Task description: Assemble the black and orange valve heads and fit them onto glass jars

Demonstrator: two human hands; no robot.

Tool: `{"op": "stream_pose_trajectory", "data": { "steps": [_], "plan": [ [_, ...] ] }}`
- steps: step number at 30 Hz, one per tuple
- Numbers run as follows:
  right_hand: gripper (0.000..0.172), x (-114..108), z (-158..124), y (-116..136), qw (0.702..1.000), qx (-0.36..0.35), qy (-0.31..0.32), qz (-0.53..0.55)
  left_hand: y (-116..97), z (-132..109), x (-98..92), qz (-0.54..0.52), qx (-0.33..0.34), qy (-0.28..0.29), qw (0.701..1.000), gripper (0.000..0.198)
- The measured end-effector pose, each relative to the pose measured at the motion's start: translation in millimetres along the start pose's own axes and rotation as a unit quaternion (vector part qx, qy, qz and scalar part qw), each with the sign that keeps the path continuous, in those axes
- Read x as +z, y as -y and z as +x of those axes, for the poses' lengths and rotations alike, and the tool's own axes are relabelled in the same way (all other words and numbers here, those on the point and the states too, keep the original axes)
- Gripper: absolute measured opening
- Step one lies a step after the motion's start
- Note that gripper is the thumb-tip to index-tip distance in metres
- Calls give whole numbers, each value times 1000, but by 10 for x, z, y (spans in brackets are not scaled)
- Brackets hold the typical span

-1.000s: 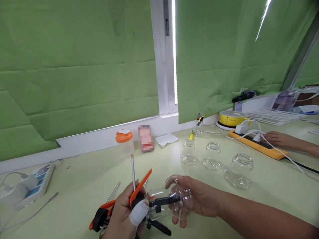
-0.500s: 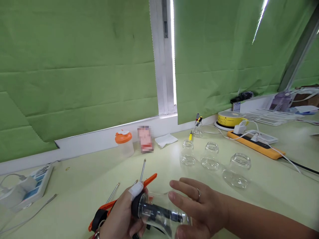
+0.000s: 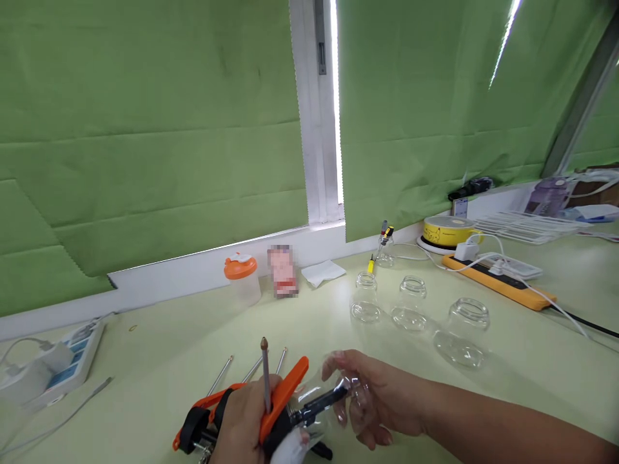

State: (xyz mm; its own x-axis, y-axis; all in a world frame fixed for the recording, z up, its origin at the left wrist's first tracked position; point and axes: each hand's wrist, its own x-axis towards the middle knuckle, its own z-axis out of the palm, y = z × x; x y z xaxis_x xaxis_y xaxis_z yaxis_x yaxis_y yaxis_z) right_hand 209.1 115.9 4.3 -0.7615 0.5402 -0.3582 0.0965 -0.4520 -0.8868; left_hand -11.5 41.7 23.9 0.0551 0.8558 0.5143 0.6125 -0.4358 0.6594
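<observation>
My left hand [image 3: 242,419] is wrapped round an orange and black tool [image 3: 285,399] with a metal rod sticking up, and its white-wrapped fingertip is by the neck of a clear glass jar [image 3: 314,386]. Inside the jar lies a dark rod-like part [image 3: 322,403]. My right hand [image 3: 372,403] curls round the jar's far end, its fingers against the glass. More orange and black tools [image 3: 196,425] with thin metal rods lie beside and beyond my left hand.
Three clear glass jars [image 3: 366,303] stand right of centre. Behind them, another jar holds screwdrivers [image 3: 385,235]. An orange-lidded cup [image 3: 242,280] and white tissue [image 3: 323,273] are near the wall. Power strips [image 3: 498,280] lie at right and left, with cables.
My left hand has turned, tilting the orange and black tool so its metal rod points up. My right hand has curled round the jar's end, and the jar has tipped.
</observation>
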Motion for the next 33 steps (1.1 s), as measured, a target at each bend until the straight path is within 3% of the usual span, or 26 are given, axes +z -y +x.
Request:
{"op": "stream_pose_trajectory", "data": {
  "steps": [4,6,7,8,9,11,13,14,15,16,17,19,21,23,25,27,28,29,31,33],
  "plan": [
    [61,7,-35,9,996,-71,-20,-43,-6,84,-8,-47,-31,52,997,24],
    [69,14,-79,11,978,-153,-43,-137,-43,154,0,-115,-100,58,987,25],
    [74,17,-102,14,954,-211,-60,-204,-60,187,11,-159,-150,49,975,27],
    [81,16,-121,18,915,-282,-77,-279,-73,215,26,-205,-205,43,956,30],
    [88,12,-133,23,855,-362,-97,-358,-79,238,44,-253,-258,40,932,33],
    [98,-11,-138,30,689,-505,-127,-505,-75,265,78,-332,-349,61,874,39],
    [92,-45,-121,32,521,-593,-139,-598,-59,272,99,-377,-411,98,824,43],
    [84,-63,-111,31,458,-621,-142,-620,-52,269,103,-387,-433,115,806,44],
    [76,-79,-103,29,414,-639,-141,-632,-48,265,103,-390,-450,128,793,45],
    [69,-91,-97,27,389,-651,-138,-637,-49,260,101,-391,-459,137,786,45],
    [66,-100,-93,25,383,-655,-136,-637,-55,255,98,-390,-461,138,785,45],
    [71,-106,-89,19,418,-640,-132,-631,-80,244,90,-377,-444,119,804,45],
    [83,-97,-79,1,501,-614,-130,-595,-115,234,86,-341,-414,82,840,44],
    [86,-78,-53,-35,617,-577,-130,-519,-143,220,86,-288,-379,55,878,42],
    [74,-52,-7,-83,763,-496,-126,-395,-146,200,90,-222,-325,30,919,39],
    [55,-28,54,-125,900,-355,-102,-230,-118,174,94,-153,-247,11,957,36],
    [49,-20,86,-139,946,-277,-80,-146,-94,161,96,-120,-210,12,970,34],
    [47,-14,116,-147,974,-205,-58,-74,-66,148,96,-90,-179,21,980,33],
    [48,-11,157,-145,993,-108,-31,21,-12,132,94,-50,-145,51,987,31],
    [48,-13,161,-126,995,-85,-34,50,24,135,87,-43,-136,66,988,31]
  ]
}}
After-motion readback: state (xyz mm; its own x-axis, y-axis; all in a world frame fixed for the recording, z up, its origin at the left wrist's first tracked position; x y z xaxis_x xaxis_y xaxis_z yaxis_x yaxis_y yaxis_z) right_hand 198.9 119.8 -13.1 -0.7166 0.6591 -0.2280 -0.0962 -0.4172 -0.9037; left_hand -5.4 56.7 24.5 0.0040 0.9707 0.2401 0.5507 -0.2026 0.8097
